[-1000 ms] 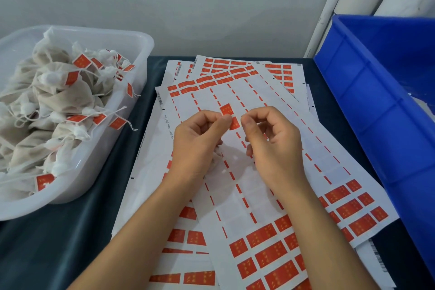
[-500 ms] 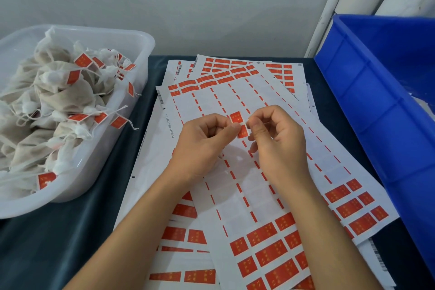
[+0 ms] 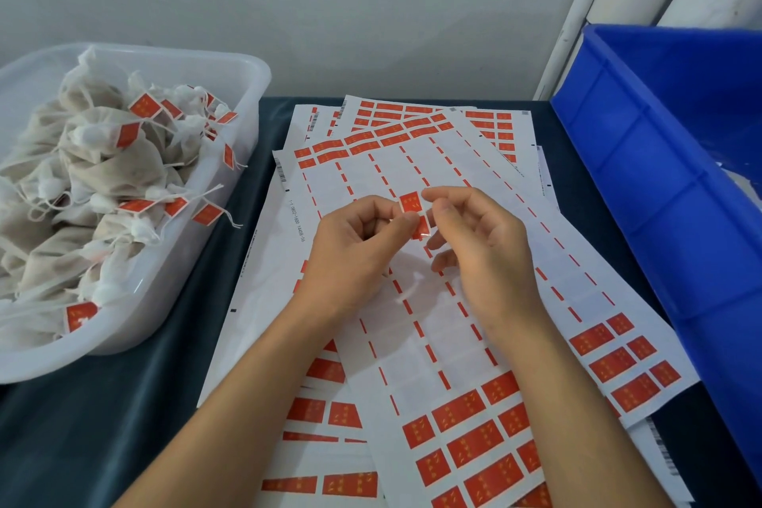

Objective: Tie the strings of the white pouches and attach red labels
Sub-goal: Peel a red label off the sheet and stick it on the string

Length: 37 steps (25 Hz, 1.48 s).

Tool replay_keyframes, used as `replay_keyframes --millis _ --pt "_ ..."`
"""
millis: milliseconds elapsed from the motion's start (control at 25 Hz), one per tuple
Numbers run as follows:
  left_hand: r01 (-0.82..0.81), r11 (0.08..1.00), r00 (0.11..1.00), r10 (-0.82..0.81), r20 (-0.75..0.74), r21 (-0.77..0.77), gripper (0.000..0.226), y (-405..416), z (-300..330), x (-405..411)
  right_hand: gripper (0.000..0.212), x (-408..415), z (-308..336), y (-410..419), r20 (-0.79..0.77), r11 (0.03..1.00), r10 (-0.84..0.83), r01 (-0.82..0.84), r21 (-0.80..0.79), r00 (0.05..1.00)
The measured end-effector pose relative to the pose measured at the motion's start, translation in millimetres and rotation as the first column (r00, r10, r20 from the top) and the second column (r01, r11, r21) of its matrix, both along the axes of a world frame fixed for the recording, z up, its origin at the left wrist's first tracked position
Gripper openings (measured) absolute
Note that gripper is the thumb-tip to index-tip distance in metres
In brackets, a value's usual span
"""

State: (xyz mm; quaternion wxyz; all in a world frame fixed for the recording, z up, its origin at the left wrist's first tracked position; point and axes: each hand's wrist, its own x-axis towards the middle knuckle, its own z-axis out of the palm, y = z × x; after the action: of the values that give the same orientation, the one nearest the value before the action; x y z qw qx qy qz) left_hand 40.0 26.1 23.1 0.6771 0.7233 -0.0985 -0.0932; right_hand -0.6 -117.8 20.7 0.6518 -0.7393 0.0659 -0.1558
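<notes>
So the left hand (image 3: pixel 354 256) has a red label (image 3: pixel 413 214) pinched between thumb and forefinger, held up over the sticker sheets (image 3: pixel 445 334). The right hand (image 3: pixel 478 256) is curled in, its fingertips (image 3: pixel 431 194) closing on the label's top right corner. The label's long axis runs away from the person, leaning a bit left; the lower half looks folded or curled, hard to say which. Whether a string is caught in it I can't tell. The sheets are fanned across the dark table (image 3: pixel 103 417), mostly peeled in the middle. At the left a clear tub (image 3: pixel 243 103) holds tied white pouches (image 3: pixel 107 161), cut off by the frame. A blue bin (image 3: pixel 659 186) is cropped at the right.
</notes>
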Motion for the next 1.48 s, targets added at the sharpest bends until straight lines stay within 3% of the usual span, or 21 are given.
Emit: replay_keyframes --millis 160,560,1280,1480 --pt "0.005 1.000 0.999 -0.006 0.052 0.030 0.017 -0.5 -0.2 -0.5 0.009 -0.5 -1.9 0.5 -0.028 0.993 -0.016 0.012 -0.115 0.999" --pt "-0.050 0.989 0.992 0.033 0.120 0.140 0.021 -1.0 -0.2 0.6 0.010 -2.5 -0.6 -3.1 -0.046 0.980 -0.059 0.049 -0.195 0.997" --pt "-0.120 0.985 0.978 0.095 0.187 0.125 0.015 -3.8 -6.0 0.6 0.016 -0.5 -4.1 -2.1 -0.040 0.993 -0.078 0.074 -0.093 0.996" --pt "-0.089 0.988 0.980 0.064 0.186 0.129 0.013 -2.4 -6.2 1.3 0.008 0.1 -6.0 -4.5 -0.052 0.980 -0.073 0.062 -0.191 0.996"
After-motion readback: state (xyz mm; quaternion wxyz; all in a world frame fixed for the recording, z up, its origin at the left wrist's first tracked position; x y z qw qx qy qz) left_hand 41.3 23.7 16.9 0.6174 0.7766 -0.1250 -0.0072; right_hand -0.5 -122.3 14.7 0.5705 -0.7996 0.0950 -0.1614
